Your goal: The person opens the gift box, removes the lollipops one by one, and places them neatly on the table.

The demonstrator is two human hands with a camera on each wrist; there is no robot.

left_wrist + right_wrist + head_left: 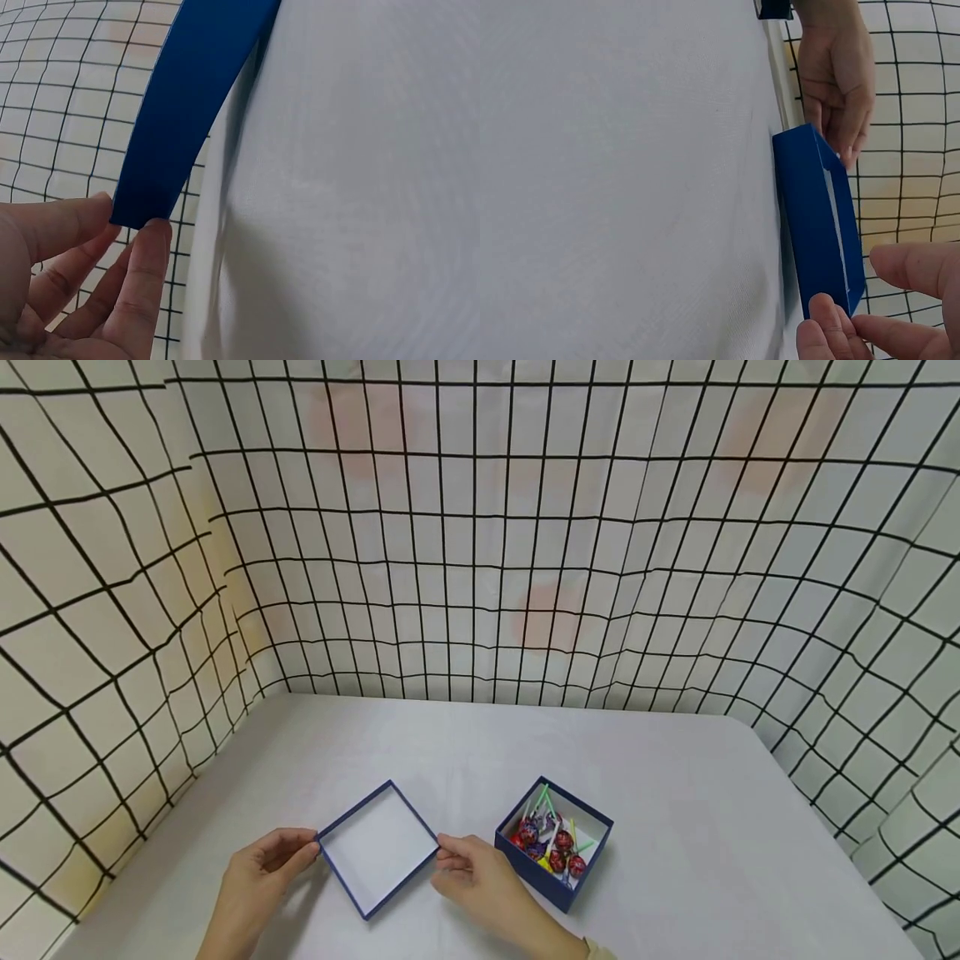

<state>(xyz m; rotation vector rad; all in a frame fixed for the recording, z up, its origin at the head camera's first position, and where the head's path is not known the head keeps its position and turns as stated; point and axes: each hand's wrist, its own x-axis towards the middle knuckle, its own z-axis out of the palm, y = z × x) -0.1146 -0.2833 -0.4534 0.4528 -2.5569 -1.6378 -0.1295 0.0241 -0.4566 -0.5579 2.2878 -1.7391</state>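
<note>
A square blue box lid point(378, 847) lies hollow side up between the hands, its white inside showing. My left hand point(258, 872) pinches its left corner; in the left wrist view the thumb and a finger grip the two edges of the blue wall point(172, 112). My right hand point(480, 877) holds the right corner with its fingertips. In the right wrist view those fingertips point(825, 304) sit at the corner of the lid point(806, 202), with the thumb apart from it. The left hand point(836, 82) shows beyond.
Right of the right hand stands a matching blue box point(540, 881), open at the top, with several wrapped lollipops point(558, 839) inside. A white cloth covers the table point(675, 802). Black-grid netting point(472, 543) over white walls surrounds it at the back and sides.
</note>
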